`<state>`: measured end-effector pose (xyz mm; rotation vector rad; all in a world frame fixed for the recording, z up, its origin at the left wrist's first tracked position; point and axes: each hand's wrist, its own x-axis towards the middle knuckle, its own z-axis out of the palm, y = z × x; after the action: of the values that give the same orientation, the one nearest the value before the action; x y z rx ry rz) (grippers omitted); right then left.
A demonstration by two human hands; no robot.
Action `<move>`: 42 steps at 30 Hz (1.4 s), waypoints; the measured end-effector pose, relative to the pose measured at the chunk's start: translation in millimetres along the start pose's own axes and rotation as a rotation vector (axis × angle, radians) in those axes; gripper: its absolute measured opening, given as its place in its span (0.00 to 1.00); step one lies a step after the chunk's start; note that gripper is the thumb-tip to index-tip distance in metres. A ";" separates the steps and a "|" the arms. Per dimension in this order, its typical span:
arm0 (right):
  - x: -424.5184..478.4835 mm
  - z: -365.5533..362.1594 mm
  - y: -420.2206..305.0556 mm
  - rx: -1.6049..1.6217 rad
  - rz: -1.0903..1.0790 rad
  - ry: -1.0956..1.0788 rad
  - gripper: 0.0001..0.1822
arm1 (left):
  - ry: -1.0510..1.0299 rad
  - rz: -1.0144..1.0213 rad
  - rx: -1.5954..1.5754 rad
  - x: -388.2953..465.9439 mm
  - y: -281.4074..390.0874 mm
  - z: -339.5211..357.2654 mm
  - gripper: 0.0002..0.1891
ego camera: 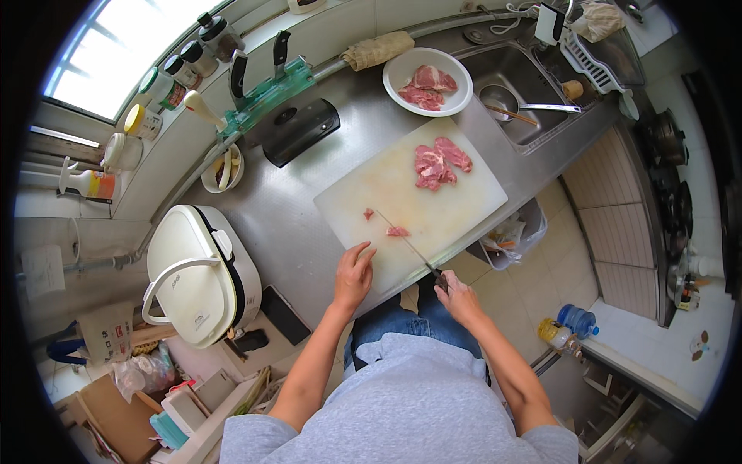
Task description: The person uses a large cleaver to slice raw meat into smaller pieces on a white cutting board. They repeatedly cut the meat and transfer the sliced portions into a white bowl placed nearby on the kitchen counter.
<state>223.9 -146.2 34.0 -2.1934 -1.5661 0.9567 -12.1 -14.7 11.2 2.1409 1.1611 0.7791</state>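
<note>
My right hand (458,294) is closed around the dark handle of a kitchen knife (408,243), whose blade points up and left over the white cutting board (353,197). Beside the blade lies a small piece of raw meat (397,231), with a smaller scrap (368,214) farther left. My left hand (355,272) hovers at the board's near left edge, fingers apart and holding nothing. Several larger slices of raw meat (432,167) lie on the board's far right part. Behind the board, a white bowl (392,95) holds more raw meat.
A white rice cooker (191,272) stands at left, near a small bowl of cut vegetables (232,184). A teal knife rack (266,95) runs along the wall behind a black case (301,133). The sink (536,87) is at far right; a lined bin (513,238) stands below the counter edge.
</note>
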 end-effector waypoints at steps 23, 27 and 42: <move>62.9 -63.0 47.5 -0.111 -0.374 -0.270 0.20 | 0.213 -0.228 0.215 -30.7 68.0 11.8 0.16; 73.9 -58.7 53.2 -0.183 -0.352 -0.324 0.19 | 0.262 -0.249 0.228 -37.0 78.3 14.8 0.15; 78.1 -71.6 55.5 -0.191 -0.358 -0.354 0.20 | 0.308 -0.249 0.252 -41.5 95.5 17.7 0.15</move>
<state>326.4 -84.9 27.9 -1.8260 -2.2006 1.1613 32.4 -97.8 58.8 2.0621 1.7305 0.9080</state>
